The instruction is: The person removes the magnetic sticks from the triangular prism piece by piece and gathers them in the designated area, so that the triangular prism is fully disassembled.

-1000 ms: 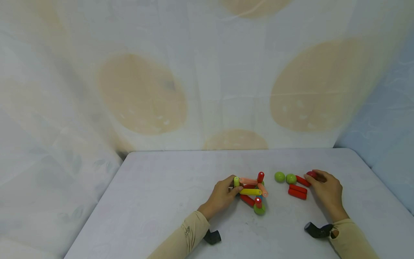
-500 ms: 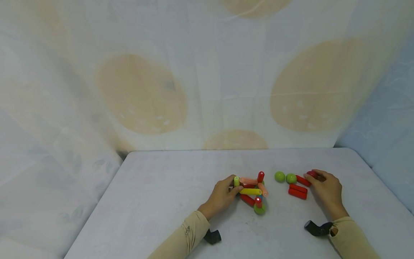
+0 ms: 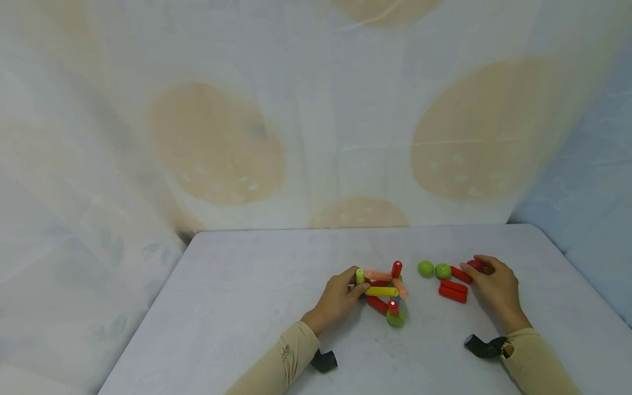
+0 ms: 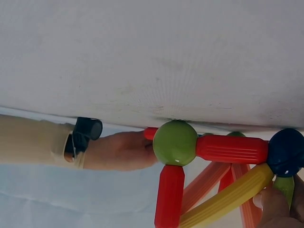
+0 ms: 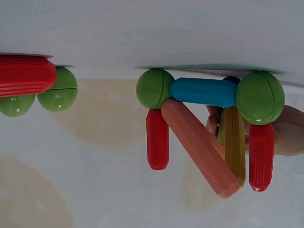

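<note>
Evidently light and rigid, the rod-and-ball frame (image 3: 384, 293) is pinched at its left corner by the left hand (image 3: 340, 299), while the right hand (image 3: 496, 285) curls over a red ball (image 3: 475, 264).

Two loose green balls (image 3: 425, 268) beside three loose red sticks (image 3: 453, 294), one stick-and-ball structure (image 3: 384, 291), two hands (image 3: 340, 297) down on one surface (image 3: 247, 285).
</note>
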